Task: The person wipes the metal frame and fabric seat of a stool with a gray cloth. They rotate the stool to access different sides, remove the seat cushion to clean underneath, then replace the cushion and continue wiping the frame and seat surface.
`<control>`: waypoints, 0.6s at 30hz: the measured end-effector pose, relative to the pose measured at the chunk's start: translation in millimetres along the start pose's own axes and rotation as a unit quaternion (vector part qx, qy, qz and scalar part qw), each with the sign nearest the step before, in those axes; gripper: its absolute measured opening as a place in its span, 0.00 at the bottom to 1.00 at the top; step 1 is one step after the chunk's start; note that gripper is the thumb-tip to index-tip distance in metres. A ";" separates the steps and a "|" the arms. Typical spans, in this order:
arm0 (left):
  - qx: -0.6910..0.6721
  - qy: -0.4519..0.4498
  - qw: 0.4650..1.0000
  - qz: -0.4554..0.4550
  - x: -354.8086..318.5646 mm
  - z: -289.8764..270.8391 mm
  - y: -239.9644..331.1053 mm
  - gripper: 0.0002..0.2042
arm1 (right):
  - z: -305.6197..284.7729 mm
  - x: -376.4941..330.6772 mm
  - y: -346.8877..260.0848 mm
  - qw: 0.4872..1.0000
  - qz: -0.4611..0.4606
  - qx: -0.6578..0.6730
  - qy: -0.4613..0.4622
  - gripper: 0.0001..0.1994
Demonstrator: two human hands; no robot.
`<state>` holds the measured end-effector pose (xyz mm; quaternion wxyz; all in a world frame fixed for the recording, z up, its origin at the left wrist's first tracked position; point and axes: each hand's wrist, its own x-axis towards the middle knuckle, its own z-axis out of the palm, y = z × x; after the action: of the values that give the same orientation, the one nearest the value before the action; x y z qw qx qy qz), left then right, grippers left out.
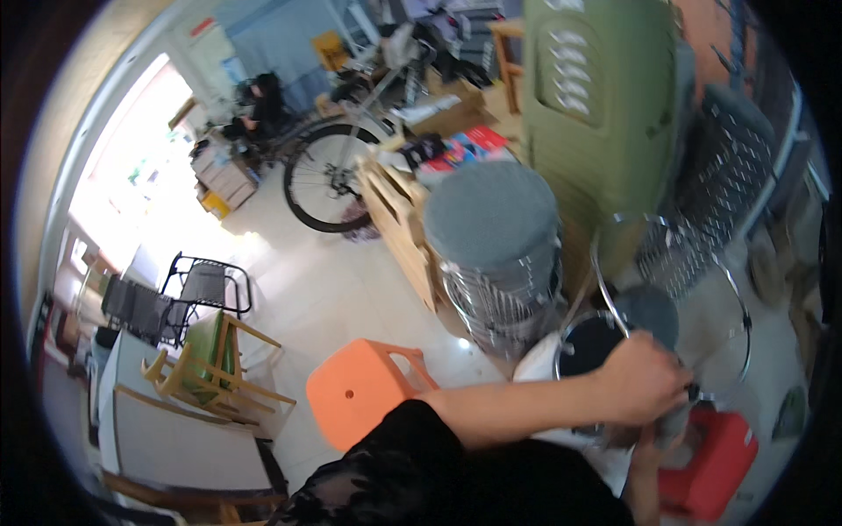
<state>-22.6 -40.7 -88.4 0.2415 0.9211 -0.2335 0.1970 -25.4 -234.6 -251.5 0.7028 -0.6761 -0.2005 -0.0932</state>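
Observation:
My left hand [645, 379] reaches across from the lower middle, its fingers closed at a chrome tube frame [747, 329] with large round hoops. Exactly where it grips is blurred. Below it, my right hand [647, 460] shows only in part; its fingers are hidden behind the left hand and a small grey piece [672, 424]. Beside the left wrist is a black round disc [586, 344] with a shiny rim. Behind the hoops shows a grey round pad [647, 314]. A red plastic stool-like object [715, 465] sits just right of my hands.
An orange plastic stool [351, 394] stands left of my forearm. Ahead rises a stack of round grey-seated chrome stools [491, 215], next to a tall green plastic panel [605, 123]. Farther off are a bicycle wheel [329, 180], a green-seated wooden chair [206, 355] and a black folding chair [210, 285].

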 end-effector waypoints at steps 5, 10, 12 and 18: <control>0.021 -0.002 0.999 -0.026 6.0 -0.7 -19.0 0.09 | 8.5 21.8 14.4 0.997 -0.051 -0.055 0.004 0.26; 0.004 -0.001 1.000 -0.026 13.0 -5.7 -14.1 0.08 | 23.3 -15.5 22.9 0.996 -0.033 -0.057 -0.061 0.25; -0.009 -0.011 0.999 -0.029 14.8 -8.4 -12.5 0.08 | 17.6 -12.8 0.1 0.995 0.014 -0.063 -0.075 0.25; -0.046 -0.023 0.998 -0.035 12.1 -17.8 -10.8 0.09 | 28.6 35.6 -40.7 0.998 -0.066 0.003 -0.011 0.29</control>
<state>-11.5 -26.8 -72.1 0.2849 0.9208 -0.2160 0.1560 -14.2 -204.1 -199.6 0.6953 -0.6600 -0.2523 -0.1313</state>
